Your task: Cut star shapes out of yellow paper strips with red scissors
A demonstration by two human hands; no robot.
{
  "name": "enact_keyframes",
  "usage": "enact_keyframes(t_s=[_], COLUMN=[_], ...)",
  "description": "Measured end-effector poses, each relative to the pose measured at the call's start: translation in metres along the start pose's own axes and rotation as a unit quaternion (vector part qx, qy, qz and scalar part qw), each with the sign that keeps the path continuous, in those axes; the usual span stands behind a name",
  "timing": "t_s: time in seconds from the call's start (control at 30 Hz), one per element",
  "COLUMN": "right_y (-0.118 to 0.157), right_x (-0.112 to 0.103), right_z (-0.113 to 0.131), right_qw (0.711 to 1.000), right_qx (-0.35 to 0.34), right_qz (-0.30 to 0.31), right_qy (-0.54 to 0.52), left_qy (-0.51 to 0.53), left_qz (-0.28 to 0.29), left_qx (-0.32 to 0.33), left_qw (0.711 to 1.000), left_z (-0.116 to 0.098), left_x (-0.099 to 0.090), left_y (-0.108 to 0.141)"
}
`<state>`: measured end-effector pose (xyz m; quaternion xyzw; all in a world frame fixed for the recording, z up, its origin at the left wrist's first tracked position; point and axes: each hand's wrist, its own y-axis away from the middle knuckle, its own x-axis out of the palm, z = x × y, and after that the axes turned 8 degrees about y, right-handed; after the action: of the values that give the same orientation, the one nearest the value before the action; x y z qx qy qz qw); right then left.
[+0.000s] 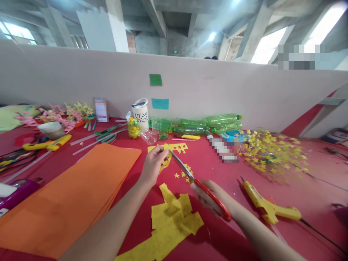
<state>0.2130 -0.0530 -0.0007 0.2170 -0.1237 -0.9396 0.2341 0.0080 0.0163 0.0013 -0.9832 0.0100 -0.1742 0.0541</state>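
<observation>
Red-handled scissors (210, 195) are in my right hand (209, 197), with their blades reaching up and left toward my left hand (154, 163). The fingers of my left hand are pinched on a piece of yellow paper (165, 164), and the scissor tips are close beside it. Whether the blades touch the paper I cannot tell. Several small yellow paper stars (187, 174) lie on the red tabletop behind the scissors. Beyond my left hand is a yellow strip with star-shaped holes (179, 147). Nearer to me are overlapping yellow paper pieces (174, 217) with faint drawn lines.
Orange sheets (76, 195) cover the left side. A yellow glue gun (268, 203) lies at right, below a bunch of yellow stars (272, 152). Green plastic bottles (195, 127), a white tumbler (141, 116) and a yellow cutter knife (190, 137) are along the partition (217, 87).
</observation>
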Motion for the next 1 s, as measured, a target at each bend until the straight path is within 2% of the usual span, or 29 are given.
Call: enact_keyframes(t_s=[0.33, 0.53, 0.73, 1.0], right_y=[-0.003, -0.005, -0.001, -0.003], right_x=[-0.003, -0.005, -0.001, -0.002], right_z=[0.0, -0.001, 0.004, -0.004], right_qw=[1.0, 1.0, 1.0, 0.999], right_qx=[0.005, 0.015, -0.002, -0.028], right_qz=[-0.001, 0.006, -0.006, 0.023], right_qy=[-0.009, 0.003, 0.023, -0.008], left_qy=[0.009, 0.04, 0.067, 0.077], left_qz=[0.003, 0.009, 0.014, 0.019], left_qx=[-0.001, 0.043, 0.031, 0.026], left_qw=[1.0, 0.998, 0.997, 0.996], left_z=[0.001, 0.006, 0.011, 0.009], left_x=[-0.002, -0.005, -0.003, -0.001], left_y=[-0.001, -0.006, -0.006, -0.002])
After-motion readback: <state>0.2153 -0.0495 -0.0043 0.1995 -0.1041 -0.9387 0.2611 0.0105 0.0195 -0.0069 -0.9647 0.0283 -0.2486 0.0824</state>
